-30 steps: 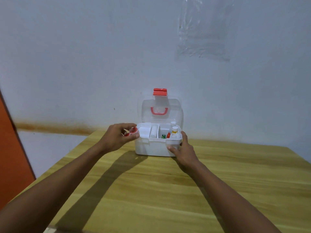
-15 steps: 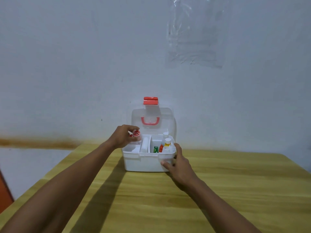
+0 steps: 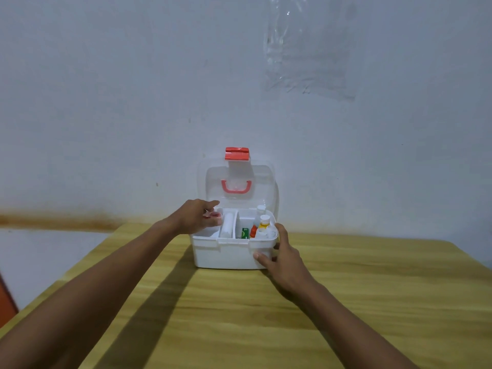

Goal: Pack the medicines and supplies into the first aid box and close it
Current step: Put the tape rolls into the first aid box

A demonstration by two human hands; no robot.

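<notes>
A white first aid box (image 3: 223, 255) stands open on the wooden table, its clear lid (image 3: 262, 182) upright with a red handle and red latch (image 3: 237, 153). My left hand (image 3: 195, 215) reaches over the box's left compartment, fingers curled around a small red-capped item (image 3: 213, 215). My right hand (image 3: 282, 258) grips the box's front right corner. Inside, a white roll (image 3: 227, 225) lies in the middle slot. The right compartment holds a yellow-labelled bottle (image 3: 263, 222), a white bottle (image 3: 261, 209), a green packet (image 3: 245, 232) and a red piece (image 3: 253, 230).
The wooden table (image 3: 346, 302) stretches toward me, with its left edge dropping off near my left forearm. A pale wall stands right behind the box, with a clear plastic sheet (image 3: 306, 49) stuck high on it. An orange surface (image 3: 5, 299) shows at the far left.
My left hand has carried the red-capped item from the box's left side to over its left compartment and lower. My right hand stays on the box corner. The camera has tilted.
</notes>
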